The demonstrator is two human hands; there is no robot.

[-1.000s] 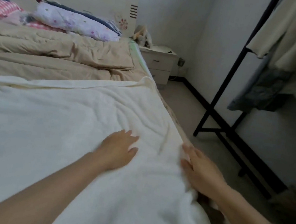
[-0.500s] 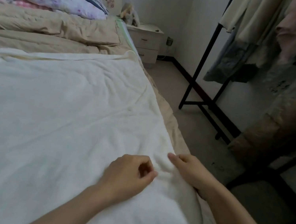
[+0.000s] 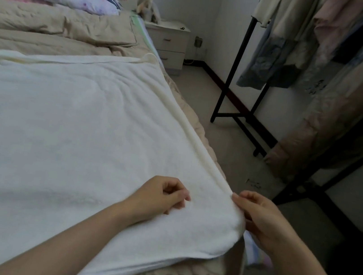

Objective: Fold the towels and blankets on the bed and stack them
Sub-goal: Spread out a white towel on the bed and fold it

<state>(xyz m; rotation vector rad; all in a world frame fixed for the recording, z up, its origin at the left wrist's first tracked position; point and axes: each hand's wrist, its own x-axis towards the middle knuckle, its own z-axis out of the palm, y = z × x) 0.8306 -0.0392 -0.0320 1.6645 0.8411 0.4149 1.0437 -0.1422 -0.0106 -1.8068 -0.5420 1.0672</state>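
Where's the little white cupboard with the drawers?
In the head view, the white nightstand stands near the top middle, on the floor right of the head of the bed, beyond the white blanket and left of the black clothes rack.

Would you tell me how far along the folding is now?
Done: no folded stack in view. In hand: the white blanket lies spread flat, the right hand pinching its edge, the left hand curled on top. Left: folding it, then stacking.
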